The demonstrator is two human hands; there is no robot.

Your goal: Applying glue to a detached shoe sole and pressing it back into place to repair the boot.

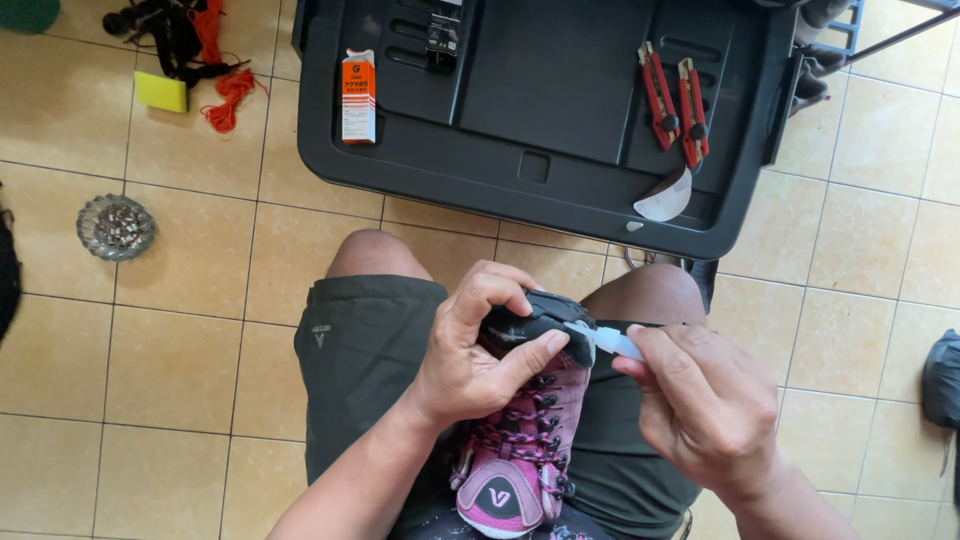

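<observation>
A pink and purple shoe (525,440) with black laces and a black toe cap lies on my lap, toe pointing away from me. My left hand (475,345) grips the black toe end, thumb pressed near its tip. My right hand (700,400) pinches a small white, translucent strip (610,340) that touches the toe of the shoe, right beside my left thumb. I sit with bare knees, in dark green shorts.
A large black plastic lid (540,110) lies on the tiled floor ahead, carrying an orange and white box (358,97), two red utility knives (675,100) and a white curved scrap (665,200). Orange cord (225,95), a yellow sponge (160,92) and a glass dish (116,227) are at the left.
</observation>
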